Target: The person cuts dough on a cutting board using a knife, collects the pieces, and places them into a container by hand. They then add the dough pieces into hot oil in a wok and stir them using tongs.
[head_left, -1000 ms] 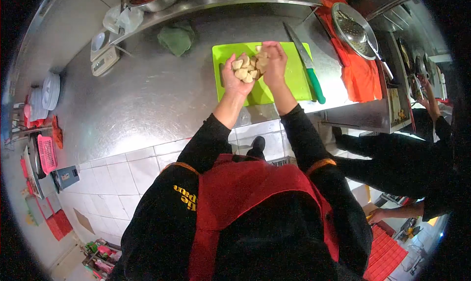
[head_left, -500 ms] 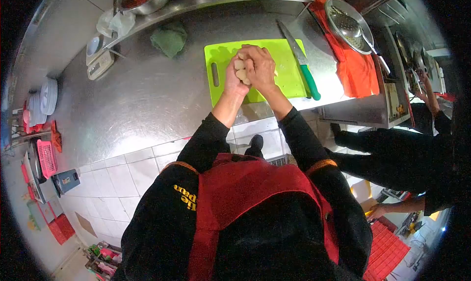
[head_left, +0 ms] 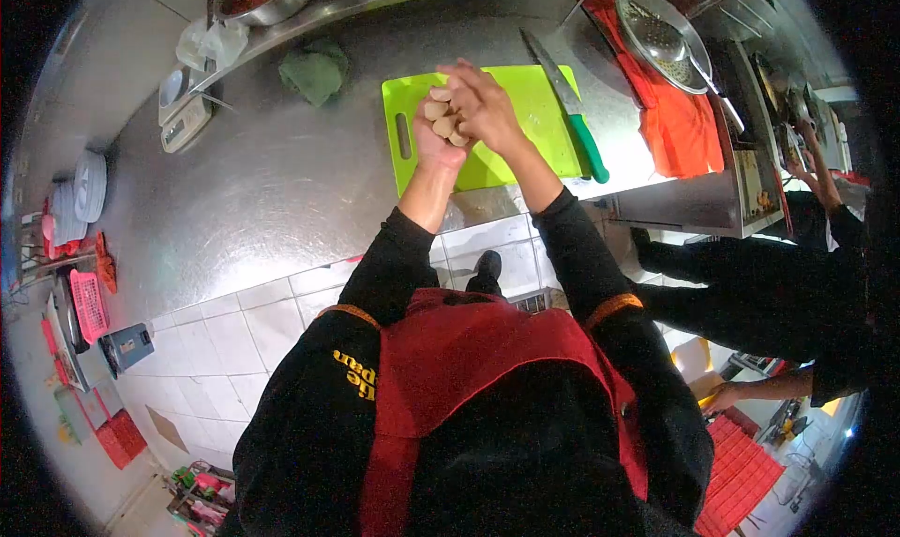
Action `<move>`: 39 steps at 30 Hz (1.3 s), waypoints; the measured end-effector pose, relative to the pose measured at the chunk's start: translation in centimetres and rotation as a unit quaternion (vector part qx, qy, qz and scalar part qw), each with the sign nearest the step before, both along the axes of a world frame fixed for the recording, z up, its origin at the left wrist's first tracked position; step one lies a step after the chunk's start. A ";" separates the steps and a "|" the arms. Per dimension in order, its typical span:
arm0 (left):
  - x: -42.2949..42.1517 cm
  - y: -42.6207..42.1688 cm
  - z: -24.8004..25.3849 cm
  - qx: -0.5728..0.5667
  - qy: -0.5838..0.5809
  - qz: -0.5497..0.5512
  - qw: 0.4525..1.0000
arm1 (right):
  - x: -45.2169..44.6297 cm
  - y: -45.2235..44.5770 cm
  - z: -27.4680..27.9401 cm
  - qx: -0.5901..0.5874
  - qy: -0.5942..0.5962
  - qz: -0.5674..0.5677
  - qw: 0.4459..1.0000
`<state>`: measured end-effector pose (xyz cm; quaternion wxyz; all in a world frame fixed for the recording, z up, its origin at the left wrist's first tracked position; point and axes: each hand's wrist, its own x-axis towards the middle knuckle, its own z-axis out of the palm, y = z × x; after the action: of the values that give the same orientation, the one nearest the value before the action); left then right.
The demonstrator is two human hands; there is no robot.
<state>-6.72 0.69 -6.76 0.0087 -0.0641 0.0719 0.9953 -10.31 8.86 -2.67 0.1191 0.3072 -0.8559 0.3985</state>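
The fingers of the left hand are curled up into a cup around a heap of pale, cream-coloured, rounded chunks, its palm turned upward. Over their right side comes the right hand, back uppermost, fingers reaching forward and slightly bent; whether they grip any chunk I cannot tell. The wrists are apart, and both forearms, bare below pushed-up black sleeves, slant inward and forward from bent elbows.

The hands and chunks are above the left part of a bright lime-green, rectangular cutting board with a slot handle. On its right side lies a long metal-bladed knife with a green handle, the tip pointing away from the person. Around the board spreads a scratched, shiny steel counter, with a crumpled dark-green cloth farther left.
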 end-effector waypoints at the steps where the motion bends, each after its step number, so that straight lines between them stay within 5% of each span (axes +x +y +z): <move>1: 0.1 -0.2 0.3 0.007 0.012 -0.031 0.999 | -0.2 0.2 0.6 -0.111 -0.106 0.021 0.988; 3: -0.1 -0.2 0.1 0.026 0.028 -0.020 0.999 | -0.5 0.7 1.5 -0.321 -0.327 0.050 0.887; 8: 0.1 0.1 1.0 -0.020 0.050 0.011 0.998 | -1.4 2.4 1.5 -0.456 -0.371 0.058 0.806; 12: -0.2 -0.4 1.0 0.044 0.040 -0.014 0.998 | -1.9 5.5 -0.1 -0.273 -0.323 -0.083 0.902; 13: -0.3 -0.5 1.1 0.031 0.033 -0.010 0.999 | -1.6 6.5 -0.5 -0.063 -0.201 -0.071 0.975; 14: -0.3 -0.6 1.1 0.031 0.033 -0.009 0.999 | -1.1 7.3 -1.0 0.150 -0.067 -0.056 0.985; 16: -0.3 -1.0 1.0 0.060 0.074 -0.034 0.995 | 0.5 7.5 -1.3 0.167 -0.040 -0.063 0.983; 20: -0.3 -0.5 1.5 0.039 0.048 -0.020 0.998 | -0.9 9.0 -4.1 0.135 -0.046 0.025 0.989; 22: -0.4 0.2 1.7 0.028 0.037 -0.019 0.999 | -1.2 8.8 -2.1 -0.103 -0.281 -0.046 0.953; 23: -0.3 0.7 1.9 0.027 0.038 -0.021 0.999 | -1.3 9.1 -0.2 -0.232 -0.460 -0.041 0.856; 24: -0.3 1.3 1.9 0.022 0.027 -0.021 0.999 | -1.2 9.0 1.0 -0.234 -0.458 -0.041 0.857; 26: -0.3 2.8 1.8 0.016 0.015 -0.021 1.000 | -1.1 8.6 2.1 -0.391 -0.377 -0.026 0.839; 28: -0.4 4.5 1.9 0.015 0.013 -0.026 0.999 | -1.2 8.0 0.9 -0.384 -0.336 -0.033 0.859; 30: -0.7 6.1 1.8 0.003 -0.027 -0.007 1.000 | -1.0 7.4 0.1 -0.222 -0.027 -0.043 0.974; 34: -0.7 8.5 1.5 -0.025 -0.002 0.006 1.000 | 0.9 8.3 1.6 -0.131 0.083 -0.021 0.988; 36: -0.8 9.5 1.4 -0.139 0.085 0.038 0.986 | 1.1 9.5 2.4 -0.103 0.140 0.016 0.985; 39: -0.2 11.6 2.6 -0.112 0.035 0.051 0.992 | 2.5 11.3 4.8 -0.097 0.126 0.009 0.987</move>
<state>-6.88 12.28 -4.14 -0.0519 -0.0333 0.1796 0.9818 -7.82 20.19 2.15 0.2517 0.3499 -0.7884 0.4388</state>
